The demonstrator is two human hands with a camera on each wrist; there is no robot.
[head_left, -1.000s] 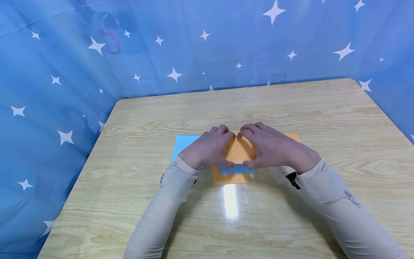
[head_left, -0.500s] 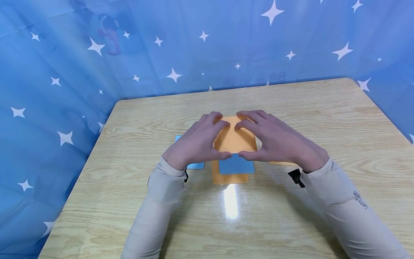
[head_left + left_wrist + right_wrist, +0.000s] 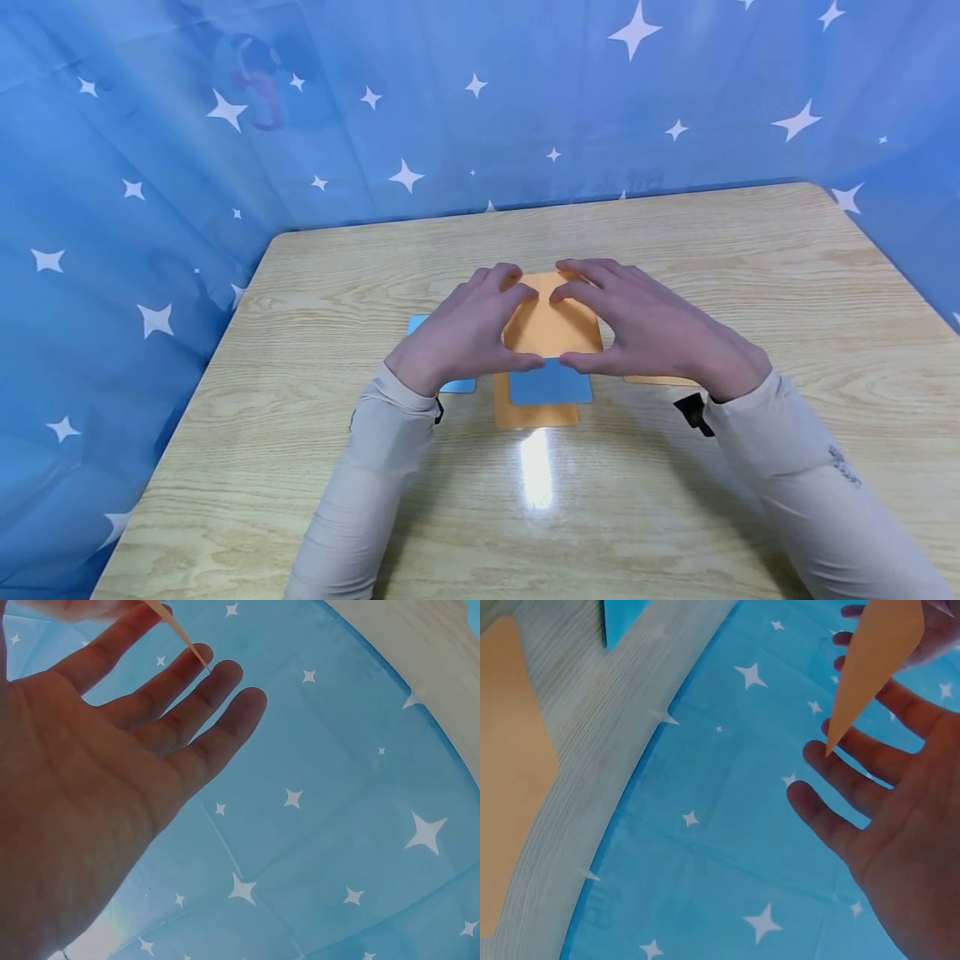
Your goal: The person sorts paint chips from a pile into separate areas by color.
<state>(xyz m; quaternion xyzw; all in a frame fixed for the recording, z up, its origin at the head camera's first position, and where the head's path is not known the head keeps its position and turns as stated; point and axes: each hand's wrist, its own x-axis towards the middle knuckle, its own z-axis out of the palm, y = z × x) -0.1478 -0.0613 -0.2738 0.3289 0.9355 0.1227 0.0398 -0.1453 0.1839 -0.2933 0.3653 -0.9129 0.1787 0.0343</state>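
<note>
Over the middle of the table, my left hand (image 3: pixel 468 329) and my right hand (image 3: pixel 648 333) hold one orange card (image 3: pixel 553 329) between them. Both thumbs lie along its near edge, and curled fingers meet its far edge and face. In the right wrist view the card (image 3: pixel 877 667) appears tilted at the fingertips; from the left wrist it shows as a thin edge (image 3: pixel 178 631). Below it, a blue card (image 3: pixel 551 385) lies across another orange card (image 3: pixel 525 419), their far parts hidden.
On the left, a blue card (image 3: pixel 459 387) lies partly under my left hand. Another orange card (image 3: pixel 660 381) is mostly covered by my right hand. The wooden table (image 3: pixel 337 292) ends at a blue star-patterned curtain (image 3: pixel 450 125).
Both hands have risen and moved away from me with the orange card, uncovering more of the blue card below. Over the last half second they have barely moved.
</note>
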